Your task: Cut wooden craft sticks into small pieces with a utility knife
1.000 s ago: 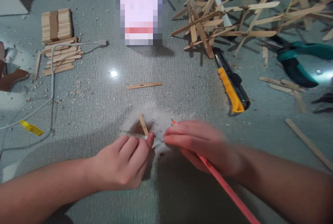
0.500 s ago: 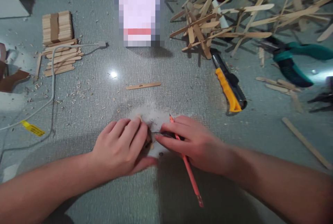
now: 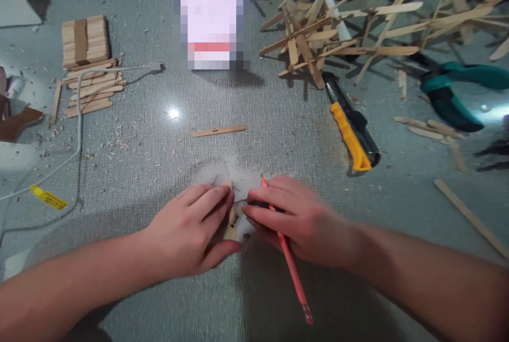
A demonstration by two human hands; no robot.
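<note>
A short, flat, pale wooden stick with dark printed marks point(image 3: 232, 229) lies in the gap between the two hands, right against the left hand point(image 3: 191, 228), which is clearly the nearer. The stick's long axis runs roughly away from the body, and its far end shows just past the left fingertips. Those fingers bend over its left side while the thumb spreads apart near its close end; whether they pinch it or only press it down, I cannot tell. To its right, a little apart, the right hand point(image 3: 308, 222) is closed around a long pink pencil point(image 3: 291, 268), point outward and eraser end slanting back to the right. The same fingers also grip a slim dark object point(image 3: 260, 204), mostly hidden, lying crosswise to the stick and aimed at its right edge; contact is unclear. Farther out, a slotted tan wooden stick point(image 3: 233, 129) lies nearly crosswise on the grey textured surface point(image 3: 278, 135).
</note>
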